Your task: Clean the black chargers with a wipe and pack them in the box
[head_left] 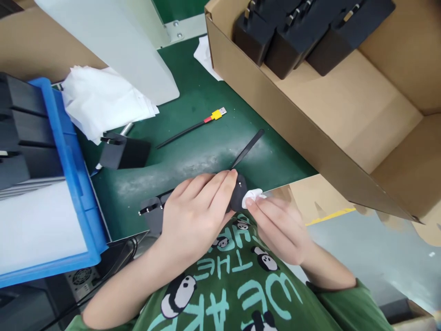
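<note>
Green worktop (pixel 193 101) stretches between a blue bin and a cardboard box, with a pale panel (pixel 113 41) slanting over its far side. At the far left, the blue bin (pixel 77 184) holds a row of black adapters (pixel 32 126) and a stack of white sheets (pixel 41 225). Beside its rim lies a crumpled heap of white cloths (pixel 106 101), and just nearer sits a lone adapter (pixel 131 151) with its prongs pointing left. Another dark adapter (pixel 155 215) rests at the near edge, partly hidden by the left hand. Farther back, a dark, slender cable piece (pixel 189 133) with a red band and yellow USB plug lies at a slant.

Next comes the left hand (pixel 198 216), its fingers closed over a black adapter — the held adapter (pixel 237 193), above the green shirt (pixel 220 276) — whose right end sticks out. Dark tweezers (pixel 248 147) lie just beyond the fingertips, their lower end hidden. At that exposed end, the right hand (pixel 280 225) has thumb and fingers pinched together on a small white wad (pixel 252 197), pressed to the adapter. On the right, the cardboard box (pixel 275 115) holds more prong-topped adapters (pixel 285 50) along its far side.
</note>
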Tool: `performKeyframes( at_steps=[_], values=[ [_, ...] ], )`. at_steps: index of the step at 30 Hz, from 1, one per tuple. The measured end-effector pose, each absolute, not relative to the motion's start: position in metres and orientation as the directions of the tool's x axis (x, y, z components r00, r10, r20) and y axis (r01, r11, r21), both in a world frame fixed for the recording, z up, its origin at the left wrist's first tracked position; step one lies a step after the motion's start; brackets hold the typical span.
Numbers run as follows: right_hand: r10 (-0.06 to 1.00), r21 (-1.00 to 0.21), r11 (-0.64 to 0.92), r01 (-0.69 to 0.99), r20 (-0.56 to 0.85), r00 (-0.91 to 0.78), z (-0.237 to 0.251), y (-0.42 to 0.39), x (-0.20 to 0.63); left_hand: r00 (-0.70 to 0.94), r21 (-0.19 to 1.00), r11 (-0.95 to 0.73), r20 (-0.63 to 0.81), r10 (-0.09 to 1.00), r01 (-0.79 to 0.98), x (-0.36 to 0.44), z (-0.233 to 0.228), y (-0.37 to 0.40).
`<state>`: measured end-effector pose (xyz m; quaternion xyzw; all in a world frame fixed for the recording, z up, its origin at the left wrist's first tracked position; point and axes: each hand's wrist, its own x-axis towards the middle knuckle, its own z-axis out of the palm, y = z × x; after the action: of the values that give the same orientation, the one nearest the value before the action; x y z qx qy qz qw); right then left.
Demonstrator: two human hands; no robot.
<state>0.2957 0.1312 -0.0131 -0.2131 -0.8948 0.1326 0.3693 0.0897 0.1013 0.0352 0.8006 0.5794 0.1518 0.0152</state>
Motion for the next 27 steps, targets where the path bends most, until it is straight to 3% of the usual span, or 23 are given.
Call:
performKeyframes(
  at_steps=[6,10,13,16,22,27],
  values=[
    [0.410,-0.301,0.912,0.280,0.627,-0.662,-0.009,0.135,0.295,0.270,0.194,-0.316,0.228,0.935,0.929,0.093,0.031,0.103],
    [0.455,-0.387,0.883,0.265,0.568,-0.685,-0.006,0.131,0.299,0.274,0.241,-0.306,0.159,0.949,0.921,0.086,0.045,0.094],
    [0.531,-0.445,0.839,0.313,0.543,-0.651,-0.005,0.124,0.302,0.184,0.284,-0.207,0.104,0.977,0.936,0.059,0.061,0.072],
    [0.569,-0.444,0.819,0.364,0.542,-0.619,-0.006,0.116,0.302,0.039,0.361,-0.062,0.070,0.997,0.931,0.023,0.060,0.045],
    [0.520,-0.296,0.852,0.433,0.577,-0.629,-0.005,0.104,0.284,-0.008,0.632,0.007,-0.001,1.000,0.775,-0.004,0.017,0.025],
    [0.558,-0.245,0.811,0.532,0.600,-0.574,0.003,0.099,0.264,-0.039,0.683,0.000,0.041,0.998,0.731,0.003,0.006,0.030]
  ],
)
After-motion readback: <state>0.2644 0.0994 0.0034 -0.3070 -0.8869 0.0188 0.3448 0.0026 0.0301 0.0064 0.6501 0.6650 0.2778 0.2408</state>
